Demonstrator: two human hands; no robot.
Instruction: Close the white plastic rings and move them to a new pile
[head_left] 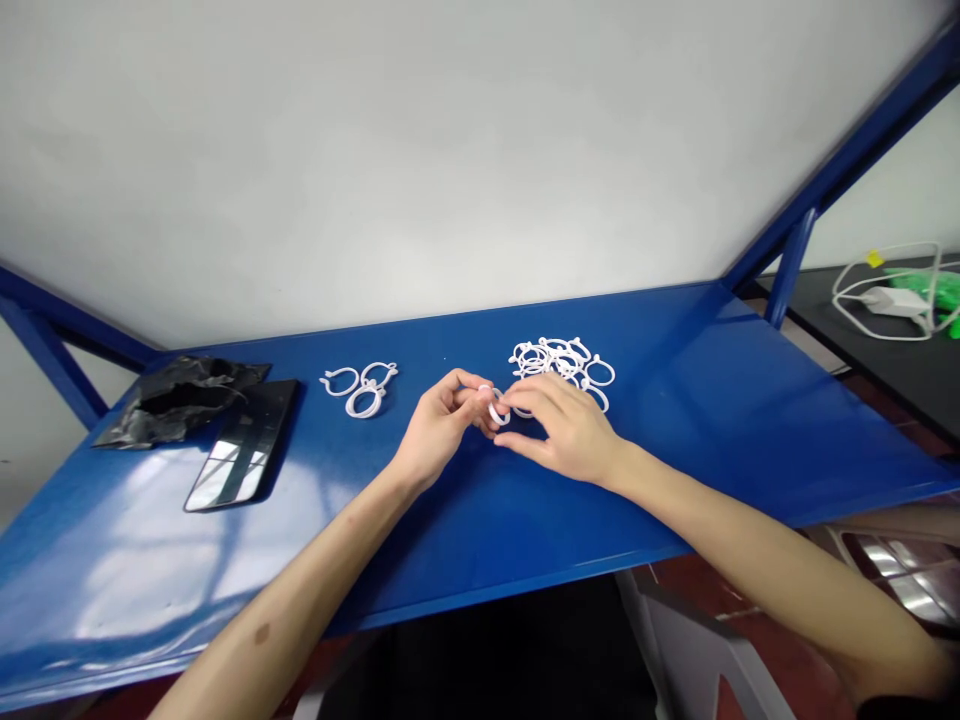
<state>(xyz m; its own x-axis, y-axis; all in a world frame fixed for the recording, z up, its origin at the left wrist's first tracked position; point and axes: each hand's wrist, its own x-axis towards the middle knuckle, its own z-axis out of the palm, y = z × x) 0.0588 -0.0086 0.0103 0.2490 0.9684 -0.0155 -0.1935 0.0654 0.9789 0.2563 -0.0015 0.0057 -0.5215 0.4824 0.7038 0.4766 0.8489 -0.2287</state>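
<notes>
A white plastic curtain ring [499, 413] is held up over the middle of the blue table. My left hand [450, 415] pinches it between thumb and fingers. From the other side my right hand [561, 420] closes its thumb and fingertips about the same ring; the exact contact is partly hidden. Just behind my right hand lies a loose pile of similar white rings [600, 371]. A smaller group of white rings [363, 402] rests on the table to the left of my left hand, some of them stacked.
On the left of the blue table [480, 540] lie a dark phone [241, 450] and a crumpled black plastic bag [180, 398]. A white wall [465, 170] rises behind, between blue frame bars. At the right, a white charger with cable [896, 302] sits on a dark surface.
</notes>
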